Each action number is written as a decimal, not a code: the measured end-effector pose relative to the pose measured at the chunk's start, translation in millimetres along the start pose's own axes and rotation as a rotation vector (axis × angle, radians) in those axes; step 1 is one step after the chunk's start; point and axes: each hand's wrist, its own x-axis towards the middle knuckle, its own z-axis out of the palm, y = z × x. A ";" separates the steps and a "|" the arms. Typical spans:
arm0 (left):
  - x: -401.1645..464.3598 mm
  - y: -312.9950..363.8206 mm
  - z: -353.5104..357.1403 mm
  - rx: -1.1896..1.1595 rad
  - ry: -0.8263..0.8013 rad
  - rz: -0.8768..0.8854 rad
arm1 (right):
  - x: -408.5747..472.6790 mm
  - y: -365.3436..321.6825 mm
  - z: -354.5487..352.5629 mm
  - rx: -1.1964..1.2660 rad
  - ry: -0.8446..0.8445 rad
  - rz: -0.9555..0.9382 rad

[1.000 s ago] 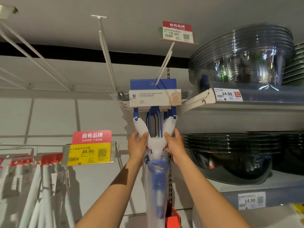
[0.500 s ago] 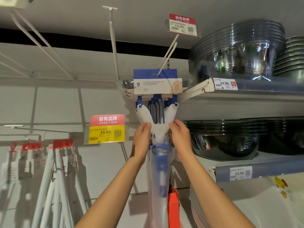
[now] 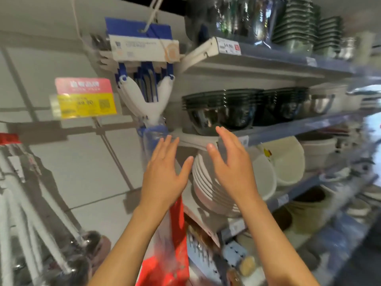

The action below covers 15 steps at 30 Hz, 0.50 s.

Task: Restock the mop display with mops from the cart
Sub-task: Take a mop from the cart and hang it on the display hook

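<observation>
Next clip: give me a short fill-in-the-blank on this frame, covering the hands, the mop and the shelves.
1. The mop hangs from a ____ at the top of the display.
2. Both hands, left and right, are ____, holding nothing.
3. The price tag left of the mop is red above and ____ below.
4. The dark bowls sit on the shelf to the ____ of the mop.

Missing words: hook; open; yellow; right
</observation>
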 end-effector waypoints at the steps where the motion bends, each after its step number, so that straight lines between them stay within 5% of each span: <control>1: -10.5 5.0 2.8 0.039 -0.015 0.022 | -12.9 2.9 -9.4 -0.080 -0.014 0.009; 5: -47.7 27.7 10.8 0.113 -0.067 0.077 | -60.3 12.3 -44.4 -0.328 -0.026 0.051; 15: -135.5 107.6 34.4 -0.044 -0.199 0.216 | -175.6 7.3 -146.6 -0.509 0.008 0.276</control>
